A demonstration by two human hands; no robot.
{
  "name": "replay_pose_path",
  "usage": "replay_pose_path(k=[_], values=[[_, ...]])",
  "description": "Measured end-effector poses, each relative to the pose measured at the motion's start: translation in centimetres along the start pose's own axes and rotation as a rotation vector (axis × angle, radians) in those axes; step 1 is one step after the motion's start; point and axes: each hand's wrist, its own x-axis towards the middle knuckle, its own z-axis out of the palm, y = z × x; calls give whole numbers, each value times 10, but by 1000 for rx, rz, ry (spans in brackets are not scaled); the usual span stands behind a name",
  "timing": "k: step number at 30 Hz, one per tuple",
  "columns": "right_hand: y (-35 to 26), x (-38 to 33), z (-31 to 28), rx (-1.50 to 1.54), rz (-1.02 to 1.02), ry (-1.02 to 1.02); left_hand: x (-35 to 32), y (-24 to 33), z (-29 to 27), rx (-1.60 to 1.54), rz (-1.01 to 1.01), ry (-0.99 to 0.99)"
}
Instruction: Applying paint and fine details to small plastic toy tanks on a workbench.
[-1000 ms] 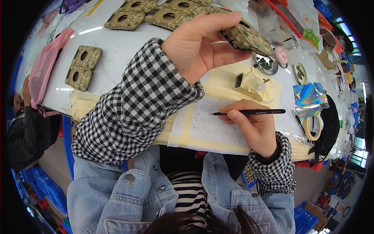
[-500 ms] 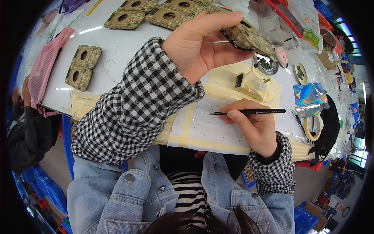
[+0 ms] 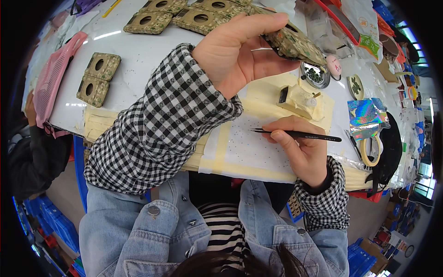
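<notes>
Up over the table, my left hand (image 3: pixel 244 51) grips a camouflage-patterned case (image 3: pixel 297 45), thumb on top and fingers below. In my right hand (image 3: pixel 300 145) black tweezers (image 3: pixel 307 135) are pinched between thumb and fingers. Their tip hangs over a white sheet (image 3: pixel 249 159) sprinkled with small dark specks. Whether the tip holds a speck is too small to tell. Just beyond the right hand stands a cream-coloured block-shaped holder (image 3: pixel 302 102) wrapped in tape. A round metal dish (image 3: pixel 315 75) with dark green bits lies under the case's right end.
More camouflage cases (image 3: pixel 200 18) lie at the back, and a pair (image 3: pixel 98 80) at the left. A pink mesh basket (image 3: pixel 57 83) stands at the left edge, near another person's arm. Rightward are a tape roll (image 3: pixel 370 150), an iridescent pouch (image 3: pixel 367 117) and a black pouch (image 3: pixel 388 147).
The tweezers have tilted: their tip is a little higher in view and their back end lower. My left hand and the case have barely moved.
</notes>
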Motion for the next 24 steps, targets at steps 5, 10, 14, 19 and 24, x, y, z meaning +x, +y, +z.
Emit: replay_pose_path(k=[5,10,14,19,24], values=[[-2,1,-1,-27,-15,-32,-1,0,1,2,5,10],[-1,1,-1,-31,-15,-29,-1,0,1,-5,0,7],[-1,1,0,-33,-25,-24,0,0,0,-11,-2,3],[0,1,0,-38,-21,-20,0,0,1,-4,0,16],[-1,1,0,8,9,-2,-1,1,1,1,1,15]])
